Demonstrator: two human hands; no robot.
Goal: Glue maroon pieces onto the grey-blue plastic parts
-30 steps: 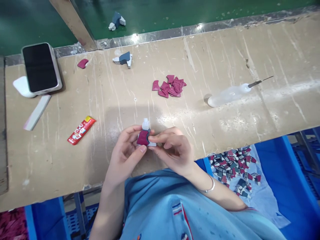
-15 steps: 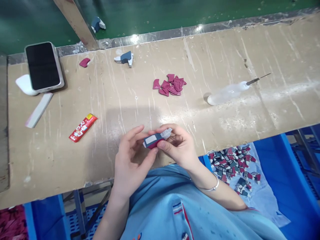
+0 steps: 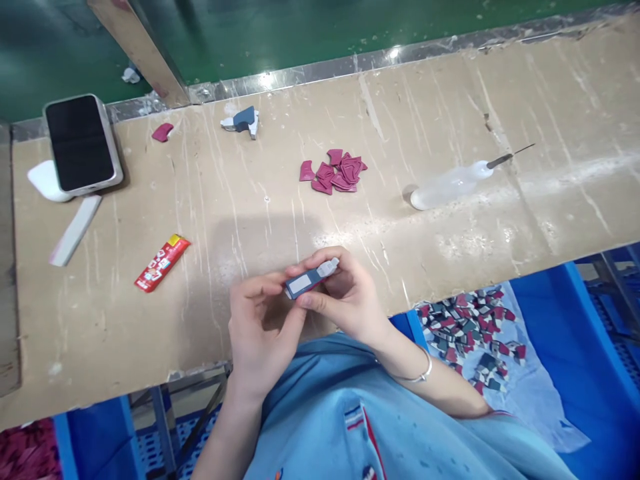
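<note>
My right hand (image 3: 350,297) grips a small dark blue and grey plastic part (image 3: 305,281) between thumb and fingers. A pale rectangle shows on the part's upper face, a light grey tip points up to the right, and a strip of maroon shows along its side. My left hand (image 3: 260,327) is curled at the part's left end, index finger and thumb against it. Beyond the hands lies a loose pile of maroon plastic pieces (image 3: 350,172). A similar blue and grey part (image 3: 244,121) rests farther back on the worktable (image 3: 225,180).
A clear squeeze bottle (image 3: 447,188) with a needle tip lies at right. At left are a red packet (image 3: 163,262), a phone-like device (image 3: 80,143), a pale strip (image 3: 75,230) and a single maroon piece (image 3: 163,132). A blue bin (image 3: 555,333) of finished-looking parts stands below the table's right edge.
The part has turned slightly in my fingers, so less maroon shows on its side. My left fingers have closed in around its left end. The whole view has shifted a little.
</note>
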